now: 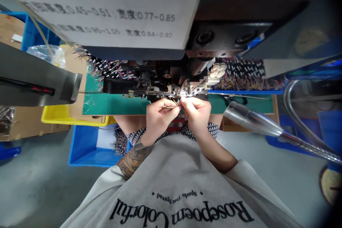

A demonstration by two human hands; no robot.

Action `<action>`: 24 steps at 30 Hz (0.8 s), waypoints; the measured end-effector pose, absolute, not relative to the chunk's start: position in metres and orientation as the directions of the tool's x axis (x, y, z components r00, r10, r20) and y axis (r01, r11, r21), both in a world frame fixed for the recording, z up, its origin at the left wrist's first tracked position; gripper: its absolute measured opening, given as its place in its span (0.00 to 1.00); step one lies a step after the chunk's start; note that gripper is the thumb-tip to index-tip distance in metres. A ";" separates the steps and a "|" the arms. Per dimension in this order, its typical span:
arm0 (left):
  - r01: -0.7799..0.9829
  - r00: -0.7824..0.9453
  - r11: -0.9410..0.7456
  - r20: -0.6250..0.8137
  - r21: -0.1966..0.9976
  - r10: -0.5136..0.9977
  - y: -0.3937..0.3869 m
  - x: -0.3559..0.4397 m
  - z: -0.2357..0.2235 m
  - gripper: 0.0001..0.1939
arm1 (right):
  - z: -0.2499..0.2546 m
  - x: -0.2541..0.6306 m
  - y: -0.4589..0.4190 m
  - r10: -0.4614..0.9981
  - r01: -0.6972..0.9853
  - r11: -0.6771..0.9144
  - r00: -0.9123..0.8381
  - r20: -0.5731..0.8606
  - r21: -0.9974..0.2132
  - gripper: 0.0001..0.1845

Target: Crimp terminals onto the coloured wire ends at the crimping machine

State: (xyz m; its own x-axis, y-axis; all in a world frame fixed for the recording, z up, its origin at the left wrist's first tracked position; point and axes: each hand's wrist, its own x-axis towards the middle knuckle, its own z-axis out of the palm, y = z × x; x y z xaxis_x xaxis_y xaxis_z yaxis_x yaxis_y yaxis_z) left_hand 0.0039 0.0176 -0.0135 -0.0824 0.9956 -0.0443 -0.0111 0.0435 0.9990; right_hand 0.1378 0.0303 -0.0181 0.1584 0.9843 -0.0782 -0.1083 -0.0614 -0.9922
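Note:
Thin coloured wires (171, 106), yellow and dark among them, run between my two hands at the front of a crimping machine (167, 74). My left hand (160, 115) pinches the wires between thumb and forefinger. Close beside it, my right hand (197, 112) is closed with thumb and forefinger together near a short blue wire end, right below the lit metal head of the machine. The fingertips of both hands nearly touch. What exactly sits between the right fingertips is too small to make out fully.
Bundles of wires with white connectors (243, 73) lie behind the machine on both sides. A metal gooseneck lamp (251, 119) reaches in from the right. A green mat (120, 104) covers the table; a yellow tray (56, 114) and a blue bin (82, 146) stand at left.

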 end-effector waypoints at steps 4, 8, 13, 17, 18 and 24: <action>-0.001 -0.090 0.031 -0.031 1.000 0.995 0.018 0.003 -0.012 0.08 | -0.024 0.138 0.032 0.985 -0.136 -0.057 0.152 -0.078 -0.989 0.15; 0.012 -0.119 0.053 -0.051 0.999 0.992 0.019 0.002 -0.014 0.08 | -0.026 0.135 0.031 0.984 -0.103 -0.074 0.156 -0.090 -0.992 0.15; 0.016 -0.092 0.055 -0.054 0.998 0.994 0.020 0.002 -0.019 0.06 | -0.023 0.133 0.027 0.989 -0.025 -0.033 0.143 -0.036 -0.999 0.11; -0.062 -0.053 0.049 -0.052 0.997 0.997 0.020 0.003 -0.019 0.07 | -0.019 0.135 0.028 0.981 0.021 0.002 0.196 0.006 -1.000 0.17; -0.077 -0.053 0.038 -0.042 0.996 0.998 0.020 0.004 -0.019 0.08 | -0.018 0.135 0.028 0.979 0.019 -0.006 0.203 -0.002 -1.000 0.19; -0.029 -0.088 0.022 -0.025 0.999 0.996 0.019 0.002 -0.017 0.08 | -0.018 0.136 0.034 0.976 -0.014 -0.064 0.208 -0.066 -0.998 0.15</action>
